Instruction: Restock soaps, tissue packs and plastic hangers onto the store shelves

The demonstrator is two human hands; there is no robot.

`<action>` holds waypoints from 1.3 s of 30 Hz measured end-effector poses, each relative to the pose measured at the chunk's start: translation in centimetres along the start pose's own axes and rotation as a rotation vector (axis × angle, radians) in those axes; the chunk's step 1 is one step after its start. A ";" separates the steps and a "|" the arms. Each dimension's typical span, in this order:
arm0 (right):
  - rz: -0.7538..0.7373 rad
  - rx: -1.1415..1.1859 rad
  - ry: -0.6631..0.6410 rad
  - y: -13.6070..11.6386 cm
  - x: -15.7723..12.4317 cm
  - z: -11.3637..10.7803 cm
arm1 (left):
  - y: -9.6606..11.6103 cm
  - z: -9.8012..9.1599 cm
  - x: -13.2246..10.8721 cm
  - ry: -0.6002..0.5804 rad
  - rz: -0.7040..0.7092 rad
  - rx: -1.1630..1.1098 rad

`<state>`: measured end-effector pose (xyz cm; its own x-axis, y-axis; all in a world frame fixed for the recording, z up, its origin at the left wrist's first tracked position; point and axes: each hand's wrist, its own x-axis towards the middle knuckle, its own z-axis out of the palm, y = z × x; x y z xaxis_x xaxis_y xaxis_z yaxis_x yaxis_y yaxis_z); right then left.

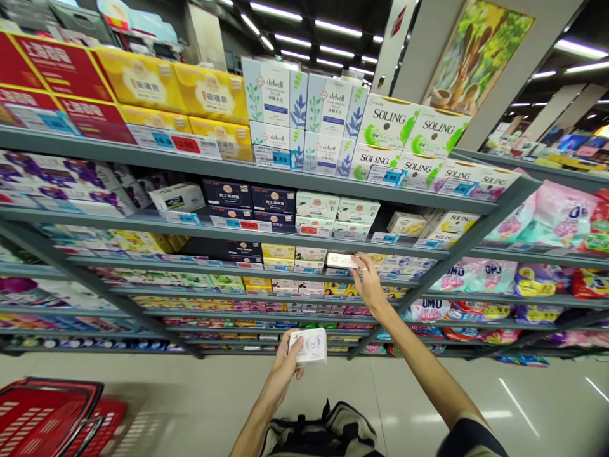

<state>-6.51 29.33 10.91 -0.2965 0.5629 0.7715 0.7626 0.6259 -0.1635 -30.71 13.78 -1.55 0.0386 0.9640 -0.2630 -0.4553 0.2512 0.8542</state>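
My left hand (284,362) is closed around a white soap box (311,346) with a pale purple ring design, held low in front of the shelves. Farther forward, my right hand (367,279) reaches to a middle shelf, its thumb and fingers on the end of a small cream-white box (341,260) with dark lettering. That box sits at the shelf's front edge, above a price tag. Yellow boxes (278,252) stand to its left, and white-and-blue boxes (404,265) lie to the right of my right hand.
Soap boxes fill the grey shelf unit (228,170), with white-and-green SOLING boxes (387,120) on top. Bags of OMO detergent (568,212) stand on the right. A red shopping basket (42,412) is on the floor at lower left. A beige-and-black bag (318,431) hangs close to my body.
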 end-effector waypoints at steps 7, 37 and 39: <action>0.004 0.028 0.012 0.6 0.0 1.6 | 0.1 -0.3 -0.4 -0.005 0.001 0.024; 0.047 0.248 -0.110 -4.1 -1.8 -5.1 | 9.6 8.7 6.6 -0.175 0.778 0.515; -0.008 0.154 0.031 -2.9 -0.9 -4.4 | 10.3 9.8 7.8 0.016 0.918 0.624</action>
<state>-5.90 24.67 13.36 -0.2830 0.5422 0.7912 0.6626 0.7069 -0.2474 -26.40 24.74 9.59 -0.0972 0.8064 0.5833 0.2232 -0.5535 0.8024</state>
